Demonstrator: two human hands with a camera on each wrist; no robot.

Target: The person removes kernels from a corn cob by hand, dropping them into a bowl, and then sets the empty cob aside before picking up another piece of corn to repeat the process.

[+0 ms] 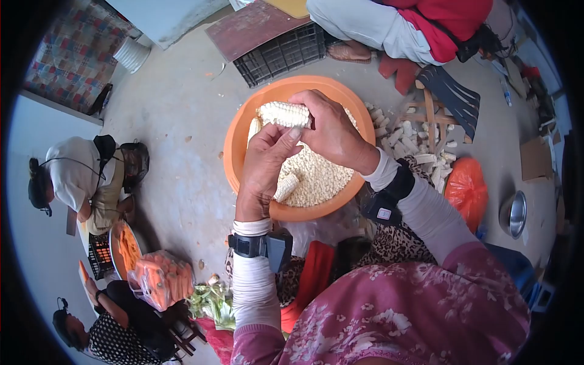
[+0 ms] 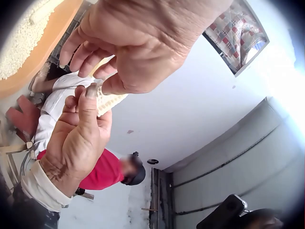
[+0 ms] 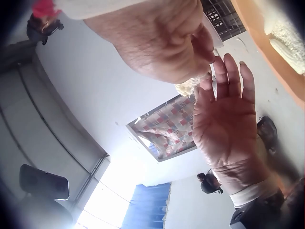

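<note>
A pale ear of corn (image 1: 283, 114) is held in both hands over an orange basin (image 1: 234, 164). My right hand (image 1: 334, 125) grips its right end, fingers curled round it. At its lower side, my left hand (image 1: 266, 152) pinches it with thumb and forefinger. In the right wrist view the other fingers of the left hand (image 3: 226, 119) stretch out fairly straight. Part of the ear is covered by the right hand (image 2: 78, 138) in the left wrist view. Below, loose kernels (image 1: 322, 176) fill much of the basin, and another ear (image 1: 286, 187) lies on them.
Stripped cobs (image 1: 407, 140) are heaped on the floor right of the basin, by a wooden stool frame (image 1: 432, 115). An orange-red plastic bag (image 1: 467, 188) and a metal bowl (image 1: 517, 215) stand farther right. A black crate (image 1: 283, 58) stands behind. Other people sit around.
</note>
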